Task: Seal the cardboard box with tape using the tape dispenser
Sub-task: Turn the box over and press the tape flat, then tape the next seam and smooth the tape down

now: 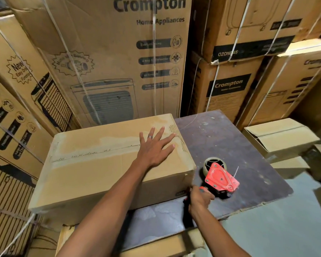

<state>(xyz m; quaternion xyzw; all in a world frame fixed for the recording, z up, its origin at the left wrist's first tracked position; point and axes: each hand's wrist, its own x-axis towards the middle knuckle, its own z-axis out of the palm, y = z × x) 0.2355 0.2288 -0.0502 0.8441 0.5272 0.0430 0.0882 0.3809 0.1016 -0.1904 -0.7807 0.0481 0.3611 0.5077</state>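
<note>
Right hand (200, 198) sits nearest, at 5 o'clock, fingers clenched around the handle of the red tape dispenser (220, 178), which rests on the dark table (230, 138) just beside the cardboard box (104, 164). Left hand (154, 147) lies flat on the box top, fingers spread and released, over the seam near its 3 o'clock end. Risk now: the box overhangs the table's near edge, so a hard pull could slide it, and tape may wrinkle off the seam.
</note>
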